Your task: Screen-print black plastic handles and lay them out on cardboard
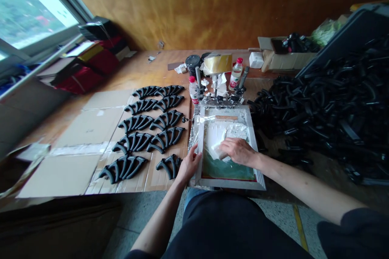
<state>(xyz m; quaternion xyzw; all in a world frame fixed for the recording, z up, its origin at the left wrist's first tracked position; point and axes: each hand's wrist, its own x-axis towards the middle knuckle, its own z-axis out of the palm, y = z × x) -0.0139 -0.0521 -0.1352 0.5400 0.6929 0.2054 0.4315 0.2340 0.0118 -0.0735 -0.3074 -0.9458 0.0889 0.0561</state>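
Observation:
A screen-printing frame (258, 170) with pale metal edges lies in front of me, its green mesh partly covered in thick white ink (237, 129). My right hand (238, 150) is closed over the mesh, gripping a white-smeared squeegee (223, 154), mostly hidden by fingers and ink. At the frame's left edge, my left hand (191, 164) has its thumb against the metal and its fingers along the side; their undersides are hidden. Just left of that hand sits a small group of curved black handle-like parts (167, 166). More such parts (126, 168) stand in rows on cardboard.
Clamp posts (241, 81) hold the frame's far end. Behind are red-capped bottles (235, 75), a dark tub (193, 64) and a yellowish block (218, 64). A big heap of black parts (322, 105) crowds the right. Flat cardboard (60, 174) covers the left.

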